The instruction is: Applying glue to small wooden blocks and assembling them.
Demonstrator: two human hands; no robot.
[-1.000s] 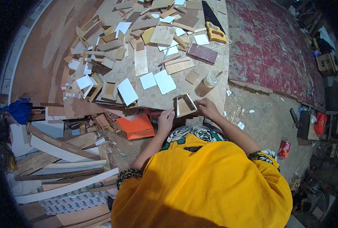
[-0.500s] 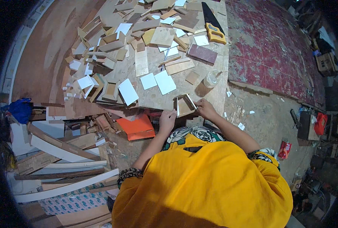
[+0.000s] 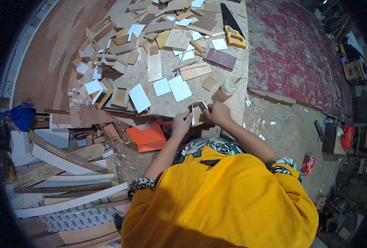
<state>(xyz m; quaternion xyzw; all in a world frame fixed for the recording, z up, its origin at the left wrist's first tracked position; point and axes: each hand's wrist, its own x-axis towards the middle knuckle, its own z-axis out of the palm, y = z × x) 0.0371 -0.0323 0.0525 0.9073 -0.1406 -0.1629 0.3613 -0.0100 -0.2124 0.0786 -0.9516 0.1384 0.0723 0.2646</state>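
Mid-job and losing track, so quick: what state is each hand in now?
Left hand: fingers curled, holding the small wooden box by its left side.
Right hand: fingers closed on the box's right side.

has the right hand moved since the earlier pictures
Yes, the right hand has shifted left, farther over the small wooden box, judged against the cup on the bench.
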